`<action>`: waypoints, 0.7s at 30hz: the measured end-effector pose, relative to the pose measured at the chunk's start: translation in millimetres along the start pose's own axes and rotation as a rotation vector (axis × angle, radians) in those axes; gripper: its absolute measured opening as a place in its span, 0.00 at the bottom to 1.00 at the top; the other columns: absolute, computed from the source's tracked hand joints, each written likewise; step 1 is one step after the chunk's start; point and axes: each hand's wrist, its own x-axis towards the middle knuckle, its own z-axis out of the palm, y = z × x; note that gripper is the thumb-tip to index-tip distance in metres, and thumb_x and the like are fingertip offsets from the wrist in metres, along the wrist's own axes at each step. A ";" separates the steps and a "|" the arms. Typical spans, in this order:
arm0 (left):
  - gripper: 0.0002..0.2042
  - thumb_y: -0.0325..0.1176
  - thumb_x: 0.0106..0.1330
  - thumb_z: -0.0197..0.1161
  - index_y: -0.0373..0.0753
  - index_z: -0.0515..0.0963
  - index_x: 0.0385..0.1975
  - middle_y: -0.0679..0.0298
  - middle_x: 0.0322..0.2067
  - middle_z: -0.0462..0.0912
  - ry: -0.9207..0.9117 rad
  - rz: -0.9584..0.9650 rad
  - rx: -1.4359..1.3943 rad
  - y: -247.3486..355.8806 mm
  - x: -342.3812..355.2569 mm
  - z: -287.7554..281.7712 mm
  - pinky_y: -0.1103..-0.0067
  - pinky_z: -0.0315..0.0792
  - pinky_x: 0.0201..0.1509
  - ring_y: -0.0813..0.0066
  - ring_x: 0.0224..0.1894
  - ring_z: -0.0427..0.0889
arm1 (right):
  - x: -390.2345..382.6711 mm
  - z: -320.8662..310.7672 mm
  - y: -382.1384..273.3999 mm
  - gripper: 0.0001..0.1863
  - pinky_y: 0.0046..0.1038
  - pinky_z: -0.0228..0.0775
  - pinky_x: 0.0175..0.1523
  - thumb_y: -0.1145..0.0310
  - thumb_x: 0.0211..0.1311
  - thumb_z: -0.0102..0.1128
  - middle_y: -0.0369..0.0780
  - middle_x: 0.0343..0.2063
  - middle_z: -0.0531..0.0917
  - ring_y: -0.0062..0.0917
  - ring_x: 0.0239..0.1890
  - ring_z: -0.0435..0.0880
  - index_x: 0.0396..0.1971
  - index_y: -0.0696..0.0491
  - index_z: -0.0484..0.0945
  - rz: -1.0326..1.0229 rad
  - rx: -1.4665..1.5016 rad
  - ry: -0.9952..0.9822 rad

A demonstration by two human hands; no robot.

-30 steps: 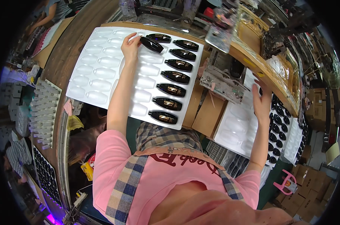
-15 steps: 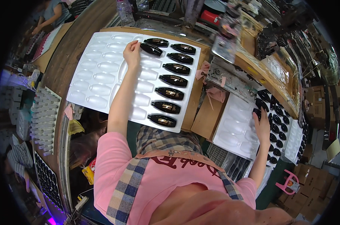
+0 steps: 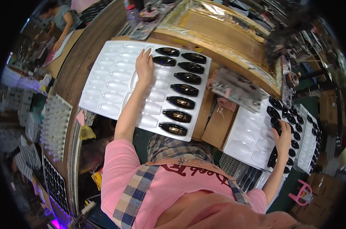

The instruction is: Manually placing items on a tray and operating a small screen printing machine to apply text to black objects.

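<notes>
My left hand lies flat on a white moulded tray, fingers pointing away from me. Its thumb side is right beside a black bottle lying in a pocket. Several more black bottles fill the tray's right column. My right hand reaches out to the right over another white tray, its fingers resting among black bottles there. Whether it grips one is hidden by the hand.
Brown cardboard boxes sit between the two trays, and a long foil-wrapped carton lies at the back. A rack of white pieces and a dark tray stand left. Another person works far left. A pink stool is lower right.
My right hand has moved from the empty white part of the right tray onto its black bottles. The black bottle by my left hand now lies straight in its pocket.
</notes>
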 end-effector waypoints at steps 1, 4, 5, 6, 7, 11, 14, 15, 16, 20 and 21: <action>0.09 0.29 0.56 0.54 0.35 0.76 0.35 0.51 0.34 0.77 0.025 0.016 -0.043 15.0 12.1 -4.3 0.73 0.70 0.37 0.58 0.33 0.78 | 1.3 -4.4 -6.0 0.22 0.26 0.66 0.36 0.70 0.43 0.63 0.43 0.33 0.75 0.30 0.29 0.73 0.42 0.56 0.71 0.104 0.097 -0.015; 0.08 0.27 0.56 0.54 0.35 0.75 0.34 0.50 0.31 0.77 -0.231 -0.176 -0.481 97.9 48.9 -25.2 0.70 0.69 0.37 0.55 0.32 0.77 | 4.2 -7.6 -16.9 0.21 0.20 0.59 0.23 0.67 0.47 0.63 0.40 0.24 0.76 0.18 0.17 0.64 0.41 0.59 0.68 0.200 0.268 0.074; 0.07 0.27 0.55 0.54 0.34 0.75 0.31 0.49 0.28 0.77 -0.399 -0.248 -0.530 112.7 54.3 -18.8 0.67 0.69 0.37 0.53 0.33 0.76 | 7.9 -7.4 -22.9 0.22 0.18 0.58 0.23 0.68 0.47 0.63 0.39 0.25 0.76 0.16 0.17 0.63 0.41 0.60 0.67 0.180 0.377 0.109; 0.09 0.32 0.53 0.54 0.34 0.75 0.31 0.51 0.24 0.77 -0.338 -0.022 -0.569 122.7 59.4 -3.3 0.69 0.69 0.37 0.54 0.33 0.76 | 12.9 -4.0 -25.7 0.23 0.16 0.57 0.23 0.69 0.46 0.64 0.38 0.27 0.76 0.14 0.17 0.63 0.42 0.60 0.67 0.172 0.445 0.146; 0.11 0.34 0.53 0.55 0.35 0.75 0.32 0.52 0.26 0.77 -0.422 0.117 -0.535 130.9 57.8 7.7 0.71 0.69 0.39 0.55 0.34 0.76 | 17.6 -6.9 -34.3 0.24 0.15 0.56 0.24 0.70 0.45 0.64 0.37 0.27 0.74 0.14 0.17 0.63 0.43 0.60 0.67 0.150 0.527 0.160; 0.12 0.35 0.54 0.55 0.39 0.75 0.37 0.56 0.32 0.78 -0.311 0.519 -0.587 166.4 66.8 55.3 0.75 0.70 0.42 0.62 0.35 0.77 | 34.2 -7.4 -44.9 0.27 0.15 0.59 0.26 0.73 0.43 0.65 0.35 0.22 0.69 0.14 0.21 0.65 0.47 0.59 0.68 -0.006 0.657 0.069; 0.12 0.34 0.55 0.55 0.38 0.75 0.37 0.57 0.32 0.78 -0.445 0.320 -0.700 173.9 79.3 73.3 0.77 0.70 0.42 0.65 0.35 0.77 | 41.7 -14.1 -60.4 0.28 0.18 0.61 0.27 0.68 0.40 0.67 0.36 0.26 0.71 0.18 0.23 0.67 0.45 0.59 0.69 -0.134 0.618 0.060; 0.12 0.34 0.55 0.55 0.38 0.75 0.37 0.58 0.33 0.78 -0.471 0.247 -0.754 172.3 81.8 73.0 0.77 0.70 0.42 0.66 0.35 0.77 | 45.8 -15.1 -62.6 0.27 0.18 0.62 0.28 0.66 0.40 0.67 0.36 0.26 0.72 0.19 0.24 0.68 0.44 0.59 0.70 -0.142 0.613 0.058; 0.11 0.34 0.55 0.55 0.38 0.75 0.37 0.59 0.33 0.78 -0.498 0.166 -0.829 172.5 87.9 74.5 0.78 0.70 0.41 0.67 0.35 0.77 | 52.7 -16.9 -64.5 0.27 0.18 0.62 0.28 0.64 0.41 0.67 0.37 0.27 0.73 0.19 0.25 0.69 0.42 0.59 0.70 -0.151 0.608 0.054; 0.11 0.32 0.57 0.54 0.38 0.75 0.38 0.61 0.33 0.78 -0.568 -0.172 -1.152 177.1 101.5 64.5 0.80 0.70 0.41 0.71 0.35 0.76 | 76.9 -11.2 -83.8 0.24 0.22 0.64 0.39 0.65 0.44 0.65 0.38 0.34 0.74 0.22 0.33 0.71 0.42 0.58 0.71 -0.049 0.595 -0.124; 0.11 0.32 0.57 0.54 0.38 0.75 0.38 0.62 0.34 0.78 -0.572 -0.259 -1.224 177.6 104.8 58.9 0.80 0.70 0.41 0.72 0.35 0.76 | 83.5 -4.0 -93.8 0.21 0.23 0.64 0.40 0.63 0.45 0.65 0.39 0.33 0.75 0.23 0.35 0.72 0.38 0.58 0.72 -0.117 0.653 -0.014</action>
